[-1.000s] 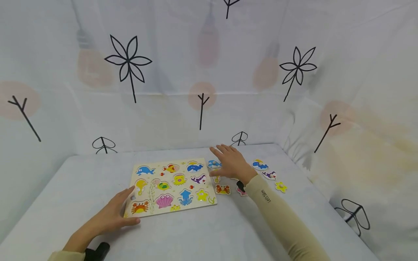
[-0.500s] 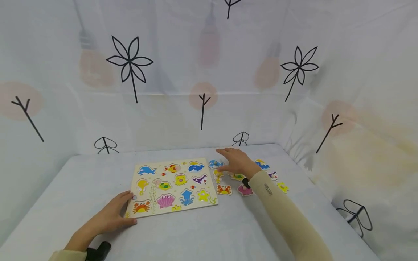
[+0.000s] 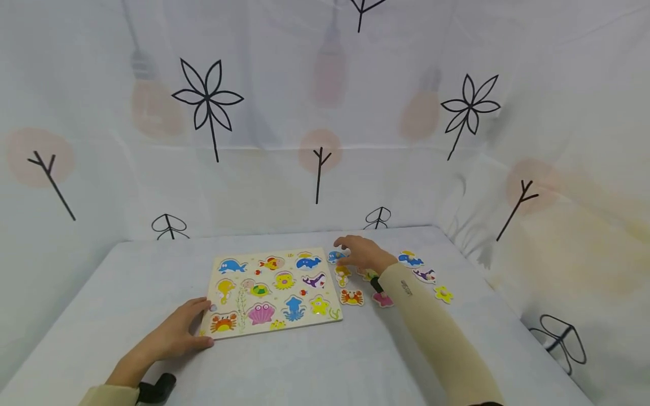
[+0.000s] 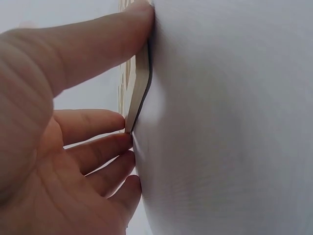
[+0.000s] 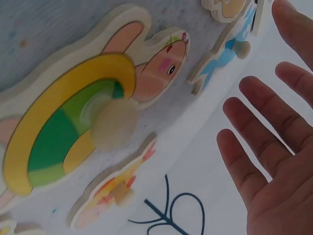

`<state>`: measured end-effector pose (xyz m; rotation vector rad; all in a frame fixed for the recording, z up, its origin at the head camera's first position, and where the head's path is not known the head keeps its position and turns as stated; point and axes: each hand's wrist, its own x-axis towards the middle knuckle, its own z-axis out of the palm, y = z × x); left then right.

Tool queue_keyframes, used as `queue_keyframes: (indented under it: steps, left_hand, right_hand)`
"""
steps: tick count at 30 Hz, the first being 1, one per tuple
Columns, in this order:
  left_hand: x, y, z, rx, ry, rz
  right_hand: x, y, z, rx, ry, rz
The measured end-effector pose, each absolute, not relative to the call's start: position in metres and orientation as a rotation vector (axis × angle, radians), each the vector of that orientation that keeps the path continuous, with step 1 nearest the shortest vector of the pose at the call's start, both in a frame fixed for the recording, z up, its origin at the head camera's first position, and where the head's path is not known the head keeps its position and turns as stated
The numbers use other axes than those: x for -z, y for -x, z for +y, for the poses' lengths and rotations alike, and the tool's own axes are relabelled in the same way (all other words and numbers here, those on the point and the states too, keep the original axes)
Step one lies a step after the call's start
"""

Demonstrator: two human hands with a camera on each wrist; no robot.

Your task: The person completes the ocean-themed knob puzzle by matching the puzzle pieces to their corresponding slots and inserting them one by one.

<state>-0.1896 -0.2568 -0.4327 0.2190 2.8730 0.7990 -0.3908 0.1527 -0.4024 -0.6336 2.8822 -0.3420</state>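
Note:
A pale wooden puzzle board printed with sea animals lies on the white cloth. My left hand holds its near left corner, thumb against the near edge and fingers along the left edge; the left wrist view shows the board's edge between them. My right hand hovers beside a blue whale piece right of the board, fingers spread and nothing in them. In the right wrist view the fingers are apart from the blue knobbed piece. A turtle piece lies close to that camera, its knob blurred.
Right of the board lie a seahorse piece, a crab piece and a pink shell piece, partly under the right forearm. Further right are another whale piece, a purple one and a yellow starfish piece. A printed curtain stands behind.
My right hand has drawn back from over the board's right edge and lowered toward the blue whale piece, its fingers bending a little. My left hand stays at the board's corner.

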Motion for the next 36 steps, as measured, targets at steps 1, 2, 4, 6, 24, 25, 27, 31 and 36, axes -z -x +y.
queue_keyframes:
  steps: [1, 2, 4, 6, 24, 25, 27, 31, 36]
  left_hand:
    - [0.433, 0.190, -0.257, -0.800, -0.218, 2.874]
    - [0.433, 0.190, -0.257, -0.800, -0.218, 2.875]
    - [0.434, 0.190, -0.257, -0.804, -0.215, 2.875]
    - [0.435, 0.190, -0.257, -0.813, -0.210, 2.870]
    - [0.433, 0.192, -0.257, -0.814, -0.173, 2.854]
    - [0.433, 0.192, -0.257, -0.817, -0.182, 2.856]
    - [0.432, 0.192, -0.258, -0.823, -0.195, 2.860]
    - [0.432, 0.192, -0.259, -0.821, -0.199, 2.863]
    - [0.432, 0.192, -0.260, -0.826, -0.190, 2.858]
  right_hand:
    - [0.403, 0.393, 0.151, 0.351, 0.632, 2.875]
    - [0.405, 0.395, 0.150, 0.357, 0.631, 2.870]
    - [0.407, 0.398, 0.148, 0.377, 0.634, 2.864]
    - [0.410, 0.401, 0.147, 0.401, 0.643, 2.863]
    - [0.416, 0.415, 0.139, 0.437, 0.629, 2.834]
    - [0.416, 0.415, 0.139, 0.434, 0.627, 2.833]
    - [0.416, 0.416, 0.138, 0.427, 0.621, 2.831]
    - [0.416, 0.417, 0.136, 0.414, 0.617, 2.827]
    - [0.415, 0.417, 0.134, 0.415, 0.614, 2.825]
